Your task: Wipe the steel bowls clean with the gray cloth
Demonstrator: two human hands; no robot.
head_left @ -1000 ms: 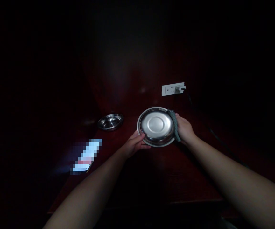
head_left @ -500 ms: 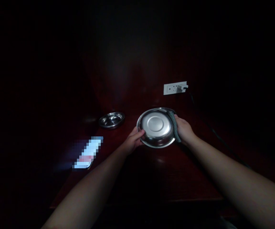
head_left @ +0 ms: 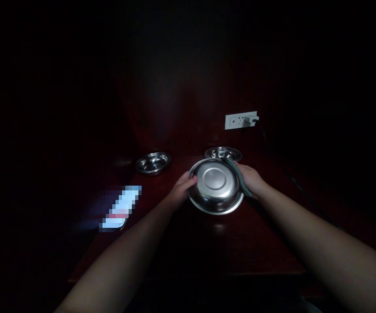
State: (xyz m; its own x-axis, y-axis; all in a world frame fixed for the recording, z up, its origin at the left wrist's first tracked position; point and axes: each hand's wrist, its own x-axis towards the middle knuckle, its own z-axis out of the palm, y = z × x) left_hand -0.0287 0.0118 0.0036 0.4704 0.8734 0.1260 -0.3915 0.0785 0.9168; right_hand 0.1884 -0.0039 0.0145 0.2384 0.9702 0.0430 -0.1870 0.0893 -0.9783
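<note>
Head view, held dish: a shiny metal dish [head_left: 214,179], raised above the near-middle of the dark red table [head_left: 220,250], tilted, with its ringed base facing the camera.
Left hand: the left hand [head_left: 180,190] grips the left rim; its thumb presses the outer wall, while the other fingers are largely hidden.
Right hand: the right hand [head_left: 253,180] holds a grey-green cloth [head_left: 241,178] against the right rim; whether its fingers are spread or pressed together cannot be told.
Handling: probably light and stiff, being thin-looking metal; unlikely to break, though a knock could dent it. The smooth curved wall may slip, especially if damp.
Best hold: opposite sides of the flared rim, thumb outside and fingers behind; the soft cloth may bunch or slide.
Far dish: an upright metal dish [head_left: 223,152], just beyond the held one.
Left dish: another [head_left: 153,163], upright, well apart.
Near left: a glowing, pixelated device [head_left: 121,208].
Far right: a wall socket [head_left: 234,122] with a plug [head_left: 250,119].
</note>
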